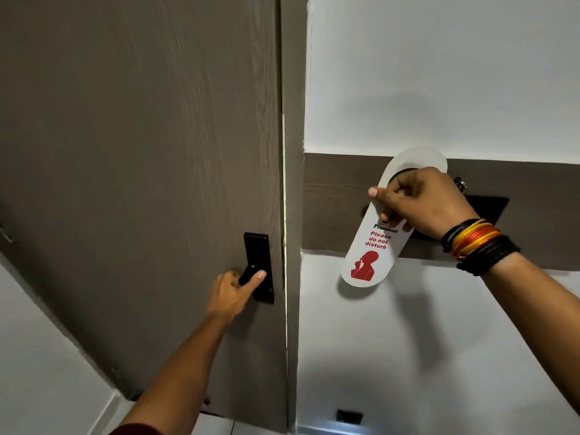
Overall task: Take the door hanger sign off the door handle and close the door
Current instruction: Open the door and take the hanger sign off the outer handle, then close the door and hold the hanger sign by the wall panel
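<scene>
White door hanger sign (373,246) sits right of centre, pinched in the right hand (420,202). Left hand (232,293) wraps the black door handle (251,271); closing underway, needing a final pull on the door (141,183).

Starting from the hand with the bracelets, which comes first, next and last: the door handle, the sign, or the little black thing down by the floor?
1. Sign: held in the right hand.
2. Door handle: off to the left, gripped by the left hand.
3. Black thing: low on the wall, by the floor.
</scene>
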`<state>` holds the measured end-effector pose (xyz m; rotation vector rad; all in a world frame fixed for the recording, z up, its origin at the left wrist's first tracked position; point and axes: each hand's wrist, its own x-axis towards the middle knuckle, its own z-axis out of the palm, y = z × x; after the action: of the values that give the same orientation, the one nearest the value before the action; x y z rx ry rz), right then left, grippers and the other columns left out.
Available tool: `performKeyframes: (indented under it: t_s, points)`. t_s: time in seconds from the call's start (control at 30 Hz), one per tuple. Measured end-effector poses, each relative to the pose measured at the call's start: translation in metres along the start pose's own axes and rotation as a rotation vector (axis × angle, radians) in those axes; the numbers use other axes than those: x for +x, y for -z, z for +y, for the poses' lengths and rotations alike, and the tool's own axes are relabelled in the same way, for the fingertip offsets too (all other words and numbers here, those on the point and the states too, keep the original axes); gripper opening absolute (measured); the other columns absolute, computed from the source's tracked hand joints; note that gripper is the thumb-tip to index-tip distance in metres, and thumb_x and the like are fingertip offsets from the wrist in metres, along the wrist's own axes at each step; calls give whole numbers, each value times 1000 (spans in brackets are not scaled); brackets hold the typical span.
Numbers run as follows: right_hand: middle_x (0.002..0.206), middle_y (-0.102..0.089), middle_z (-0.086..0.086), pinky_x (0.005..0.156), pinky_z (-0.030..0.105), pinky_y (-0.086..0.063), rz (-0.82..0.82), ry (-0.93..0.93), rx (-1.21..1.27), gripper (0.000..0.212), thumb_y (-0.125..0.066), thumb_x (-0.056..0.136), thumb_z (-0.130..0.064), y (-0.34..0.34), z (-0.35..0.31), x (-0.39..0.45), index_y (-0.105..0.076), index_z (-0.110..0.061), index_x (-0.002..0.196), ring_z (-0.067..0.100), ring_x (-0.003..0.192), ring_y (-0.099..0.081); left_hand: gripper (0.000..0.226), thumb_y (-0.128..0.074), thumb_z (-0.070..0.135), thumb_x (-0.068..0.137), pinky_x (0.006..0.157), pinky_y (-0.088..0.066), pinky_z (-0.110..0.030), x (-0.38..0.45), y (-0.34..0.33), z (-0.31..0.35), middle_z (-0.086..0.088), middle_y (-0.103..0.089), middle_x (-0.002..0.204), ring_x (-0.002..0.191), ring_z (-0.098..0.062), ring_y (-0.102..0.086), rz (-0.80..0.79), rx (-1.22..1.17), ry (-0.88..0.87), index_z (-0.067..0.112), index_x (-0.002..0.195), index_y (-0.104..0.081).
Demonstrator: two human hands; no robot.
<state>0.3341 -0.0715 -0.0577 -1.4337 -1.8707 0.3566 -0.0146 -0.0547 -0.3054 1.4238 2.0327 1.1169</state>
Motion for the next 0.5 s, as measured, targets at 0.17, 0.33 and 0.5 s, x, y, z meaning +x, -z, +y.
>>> performKeyframes:
  t_s: [0.17, 0.33, 0.5]
  points:
    - [65, -80, -3, 57, 34, -66, -5, 11, -17, 40, -74, 96, -47, -7, -11, 4, -75, -13, 74, 16, 62, -78, 75, -62, 86, 71, 51, -30, -34, 10, 7, 7, 1, -41, 62, 56, -17, -40, -12, 167, -55, 17, 60, -34]
    - [66, -80, -1, 59, 37, -67, -4, 6, -14, 40, -74, 96, -46, -9, -15, 7, -75, -13, 74, 17, 64, -78, 76, -56, 91, 68, 51, -32, -32, 16, 3, 13, 1, -43, 63, 56, -15, -40, -32, 181, -44, 18, 61, -36]
    - [65, -80, -2, 60, 37, -67, 10, 4, -22, 40, -74, 96, -46, -9, -16, 7, -75, -13, 75, 16, 64, -79, 86, -41, 102, 55, 51, -33, -31, 25, -3, 16, 0, -46, 61, 55, -15, -44, -12, 169, -62, 17, 61, -38]
